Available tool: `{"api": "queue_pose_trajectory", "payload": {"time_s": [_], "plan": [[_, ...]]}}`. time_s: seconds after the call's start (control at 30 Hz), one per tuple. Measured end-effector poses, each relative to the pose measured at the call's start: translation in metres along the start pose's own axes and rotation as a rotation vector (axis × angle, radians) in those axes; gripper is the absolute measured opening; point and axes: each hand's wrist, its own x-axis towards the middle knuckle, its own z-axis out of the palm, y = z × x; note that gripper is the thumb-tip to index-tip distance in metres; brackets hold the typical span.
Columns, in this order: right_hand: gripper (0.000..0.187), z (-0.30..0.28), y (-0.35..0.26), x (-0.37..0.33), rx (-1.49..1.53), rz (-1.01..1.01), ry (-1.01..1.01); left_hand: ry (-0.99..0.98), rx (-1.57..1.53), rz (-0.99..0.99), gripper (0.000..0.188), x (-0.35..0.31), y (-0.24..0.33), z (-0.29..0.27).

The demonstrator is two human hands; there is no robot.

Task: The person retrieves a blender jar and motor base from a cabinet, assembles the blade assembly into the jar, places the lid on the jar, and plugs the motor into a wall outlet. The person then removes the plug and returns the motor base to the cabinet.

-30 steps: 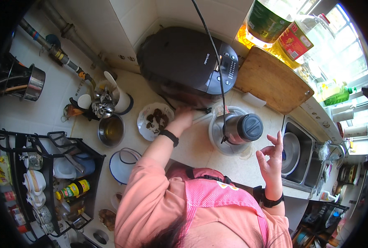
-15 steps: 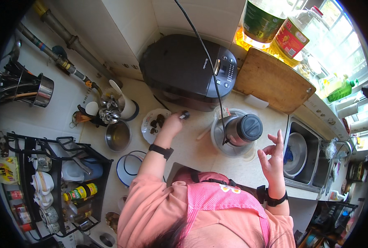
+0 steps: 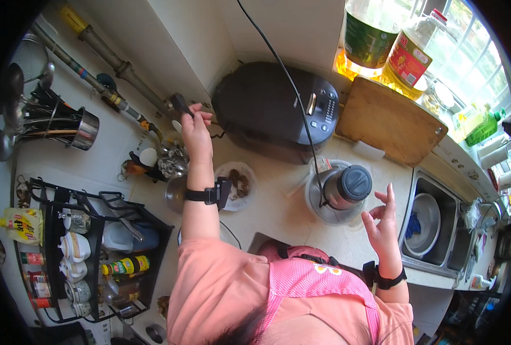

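Note:
My left hand (image 3: pixel 198 138) is raised by the wall, left of the dark rice cooker (image 3: pixel 270 109). Its fingers are closed on a short black handle-like object (image 3: pixel 181 105) whose kind I cannot make out. Below that forearm lies a white plate (image 3: pixel 250 195) with brown scraps on it. My right hand (image 3: pixel 382 227) is open and holds nothing, its fingers apart in the air. Just left of it is a jar-like appliance with a dark grey lid (image 3: pixel 356 183), standing by a clear plastic bowl (image 3: pixel 324 214).
A black cord (image 3: pixel 287 69) hangs across the rice cooker toward the jar. A wooden cutting board (image 3: pixel 390 121) leans at the back, below oil bottles (image 3: pixel 407 54). The sink (image 3: pixel 448 230) holds a basin at right. A black rack (image 3: pixel 97 230) with jars stands left, beside a utensil holder (image 3: pixel 86 129).
My left hand has moved up and left, from beside the plate to the wall by the rice cooker, with the black object in it. My right hand stays open. The view has shifted slightly.

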Motion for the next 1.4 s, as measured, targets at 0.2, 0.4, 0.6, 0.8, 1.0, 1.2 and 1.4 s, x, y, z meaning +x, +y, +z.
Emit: {"api": "queue_pose_trajectory", "payload": {"time_s": [0.2, 0.4, 0.6, 0.8, 1.0, 1.2, 1.4], "plan": [[0.093, 0.002, 0.005, 0.001, 0.029, -0.003, -0.001, 0.145, -0.280, 0.184, 0.031, 0.077, 0.095, 0.011], [0.089, -0.001, 0.012, 0.001, 0.034, -0.002, -0.010, 0.110, -0.257, 0.367, 0.036, 0.138, 0.179, 0.026], [0.093, -0.001, 0.014, 0.007, 0.038, 0.045, 0.028, -0.049, -0.233, 0.493, 0.032, 0.199, 0.241, 0.074], [0.094, 0.001, 0.014, 0.011, 0.033, 0.070, 0.061, -0.067, -0.032, 0.273, 0.026, 0.255, 0.243, 0.121], [0.098, 0.010, 0.009, 0.013, -0.005, 0.123, 0.040, -0.054, 0.048, 0.387, 0.033, 0.298, 0.233, 0.164], [0.099, 0.015, 0.004, 0.010, -0.015, 0.192, 0.080, -0.130, 0.178, 0.387, 0.033, 0.346, 0.226, 0.177], [0.098, 0.015, -0.010, 0.007, 0.101, 0.369, 0.087, -0.103, -0.037, 0.669, 0.029, 0.344, 0.237, 0.211]]}}
